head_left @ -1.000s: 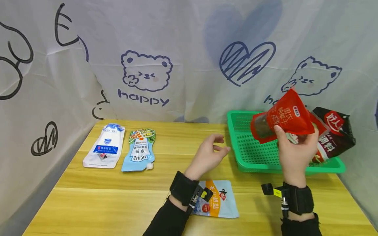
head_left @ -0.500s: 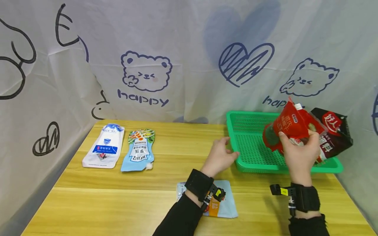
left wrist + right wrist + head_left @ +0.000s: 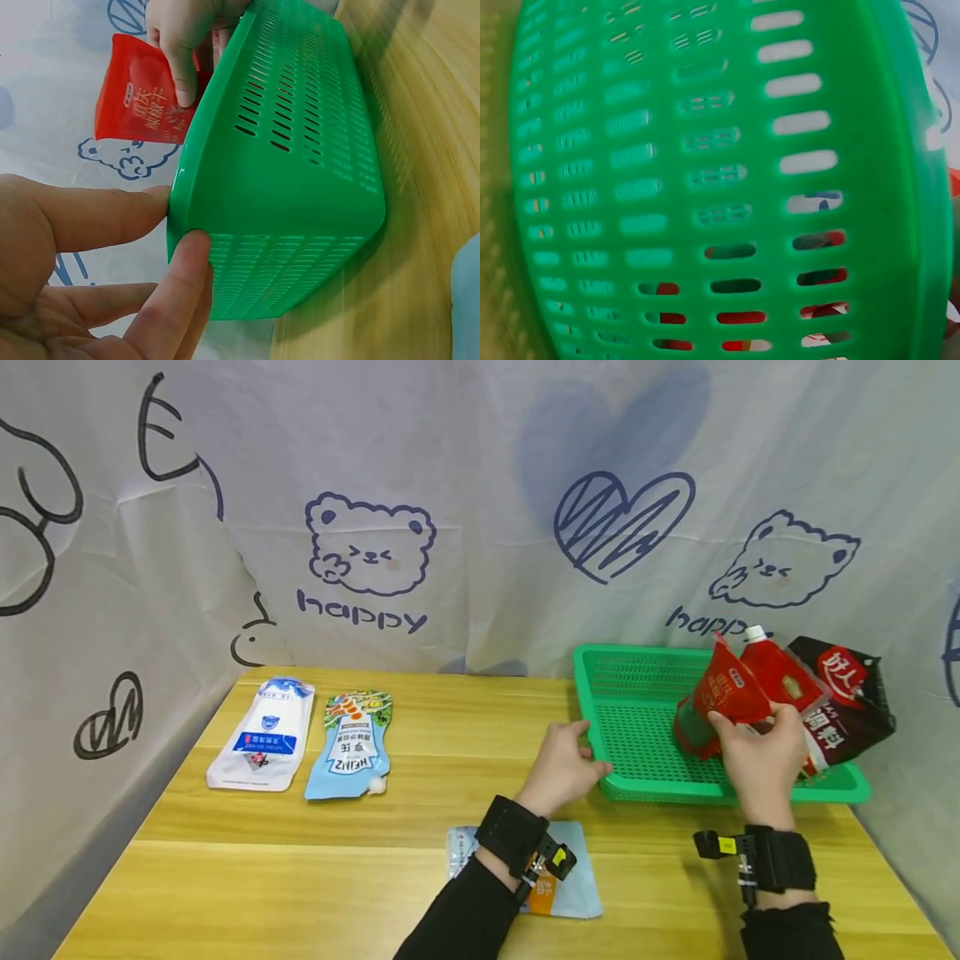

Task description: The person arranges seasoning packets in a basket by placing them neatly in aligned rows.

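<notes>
My right hand (image 3: 765,764) pinches a red pouch of dried chilies (image 3: 726,693) by its edge. The pouch stands tilted inside the green basket (image 3: 660,790), its clear lower part low over the basket floor. At the basket's front left corner, my left hand (image 3: 558,768) pinches the rim, thumb and index finger on either side of it in the left wrist view. Right beside the chili pouch, a red spouted pouch with a white cap (image 3: 783,678) and a black seasoning packet (image 3: 843,714) lean in the basket. Perforated basket wall (image 3: 877,225) fills most of the right wrist view, hiding the right hand's grip.
Under my left forearm lies a light blue and orange salt packet (image 3: 579,872), partly covered. Farther left on the wooden table (image 3: 262,877) are a Heinz spouted pouch (image 3: 350,750) and a white and blue salt packet (image 3: 262,735). A drawn-on cloth (image 3: 495,593) hangs behind.
My right hand has lowered the chili pouch into the basket, moving slightly right. My left hand has moved right from beside the basket onto its rim.
</notes>
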Demonstrator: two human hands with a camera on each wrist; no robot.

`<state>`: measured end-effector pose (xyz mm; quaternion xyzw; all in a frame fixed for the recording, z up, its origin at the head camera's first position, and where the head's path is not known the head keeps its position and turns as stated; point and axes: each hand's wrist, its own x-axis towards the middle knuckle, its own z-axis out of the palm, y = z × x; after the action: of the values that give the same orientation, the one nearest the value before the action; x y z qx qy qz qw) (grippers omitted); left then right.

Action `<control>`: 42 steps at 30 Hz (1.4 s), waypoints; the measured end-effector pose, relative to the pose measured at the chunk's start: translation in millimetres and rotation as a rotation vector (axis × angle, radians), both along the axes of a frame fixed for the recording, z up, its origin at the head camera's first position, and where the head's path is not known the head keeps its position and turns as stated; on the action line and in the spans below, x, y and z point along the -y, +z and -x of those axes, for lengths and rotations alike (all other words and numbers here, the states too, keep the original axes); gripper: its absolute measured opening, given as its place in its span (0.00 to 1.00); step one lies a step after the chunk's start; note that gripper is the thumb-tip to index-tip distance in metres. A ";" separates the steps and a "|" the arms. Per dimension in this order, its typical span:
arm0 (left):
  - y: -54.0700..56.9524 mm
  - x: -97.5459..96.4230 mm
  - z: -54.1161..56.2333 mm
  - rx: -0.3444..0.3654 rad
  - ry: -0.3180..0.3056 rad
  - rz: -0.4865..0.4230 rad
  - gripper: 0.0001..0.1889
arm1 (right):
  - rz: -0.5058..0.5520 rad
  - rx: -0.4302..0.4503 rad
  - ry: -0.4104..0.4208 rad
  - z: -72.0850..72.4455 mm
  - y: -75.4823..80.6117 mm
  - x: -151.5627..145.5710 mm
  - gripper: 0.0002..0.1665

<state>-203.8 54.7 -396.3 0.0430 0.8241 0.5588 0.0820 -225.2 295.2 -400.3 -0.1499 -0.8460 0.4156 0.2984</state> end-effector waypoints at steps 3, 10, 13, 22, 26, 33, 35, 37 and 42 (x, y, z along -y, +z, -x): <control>-0.1 -0.4 -0.6 -0.005 -0.002 -0.003 0.38 | -0.040 0.017 -0.006 2.0 -1.2 -4.3 0.35; -0.3 -1.7 -2.7 0.003 0.005 0.010 0.38 | -0.083 0.088 -0.010 6.8 -3.8 -14.6 0.35; -0.6 -2.5 -3.2 0.012 0.009 0.008 0.38 | -0.082 0.112 0.003 7.9 -3.8 -17.7 0.35; 0.0 -2.6 -3.0 0.011 0.008 -0.008 0.38 | -0.085 0.133 0.008 11.5 -4.9 -20.1 0.36; -0.3 -2.8 -2.2 0.001 0.006 -0.005 0.38 | -0.072 0.131 0.011 11.7 -6.0 -20.2 0.38; -0.8 -3.8 -1.9 0.013 0.007 -0.004 0.38 | -0.034 0.130 0.006 7.6 -5.3 -20.3 0.42; -0.6 -3.5 -1.8 0.016 0.008 -0.006 0.38 | -0.017 0.136 -0.010 6.0 -4.4 -19.2 0.43; -0.3 -2.9 -1.7 0.017 0.009 -0.008 0.38 | -0.002 0.132 -0.035 3.7 -2.9 -17.4 0.45; -1.0 -1.2 -1.3 0.018 0.011 -0.011 0.38 | -0.025 0.005 -0.102 -9.7 4.6 -8.5 0.42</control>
<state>-202.5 55.9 -397.3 0.0340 0.8204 0.5642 0.0864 -215.4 303.7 -395.7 -0.1901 -0.8432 0.3888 0.3190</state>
